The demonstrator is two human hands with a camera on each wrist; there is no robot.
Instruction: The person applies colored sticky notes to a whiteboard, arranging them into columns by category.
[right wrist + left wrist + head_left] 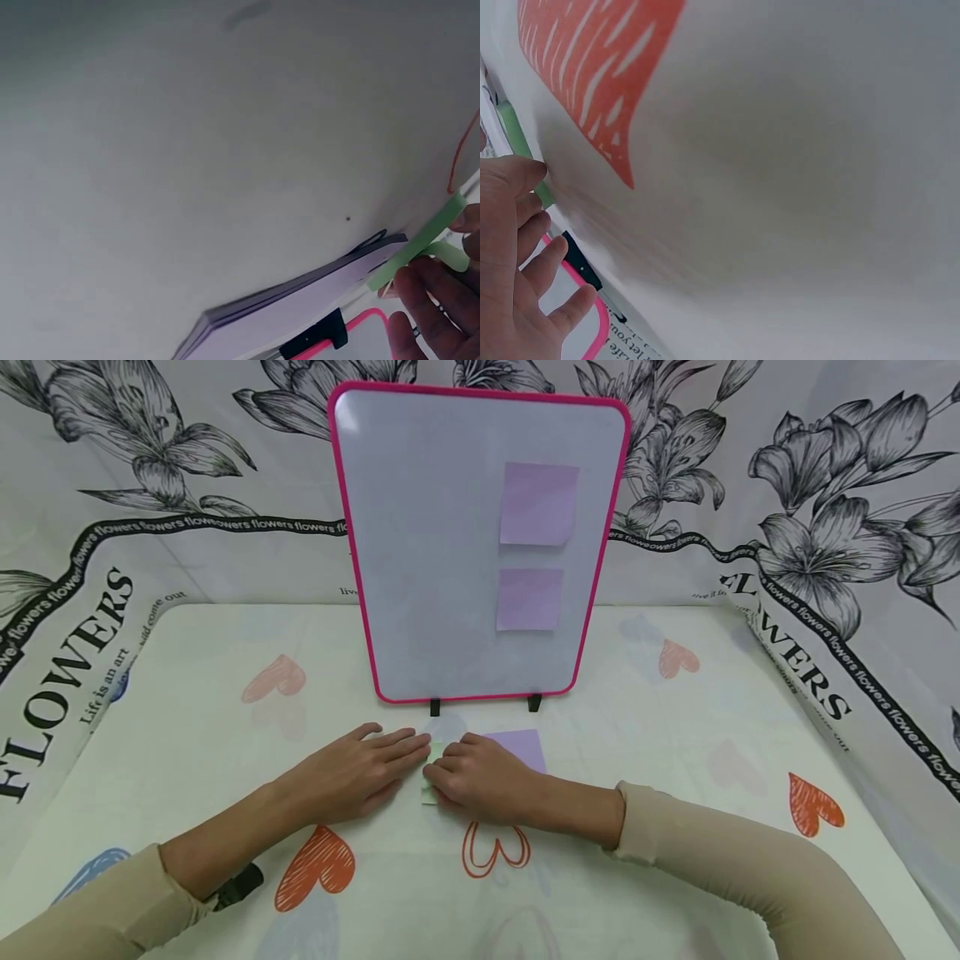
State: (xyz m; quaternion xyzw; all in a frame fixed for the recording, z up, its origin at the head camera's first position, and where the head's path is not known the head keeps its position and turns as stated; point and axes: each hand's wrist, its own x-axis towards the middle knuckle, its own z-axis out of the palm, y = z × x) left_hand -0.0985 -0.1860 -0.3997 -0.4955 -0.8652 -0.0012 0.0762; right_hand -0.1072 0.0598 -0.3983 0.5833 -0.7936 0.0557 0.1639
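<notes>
My left hand lies low over the heart-print tablecloth, fingers extended and slightly spread, holding nothing; the fingertips are at the left side of the green sticky-note pad. I cannot tell how firmly they press on it. My right hand has its fingers curled with almost no gap, pinching a lifted green sheet that bends up from the pad. The green pad lies on the tablecloth between my two hands, mostly covered by the right one in the head view. The purple sticky-note pad lies just right of the green pad, partly behind my right hand. Beyond both pads, the pink-framed whiteboard stands upright on black feet. On its right half, an upper purple note is positioned above a lower purple note.
</notes>
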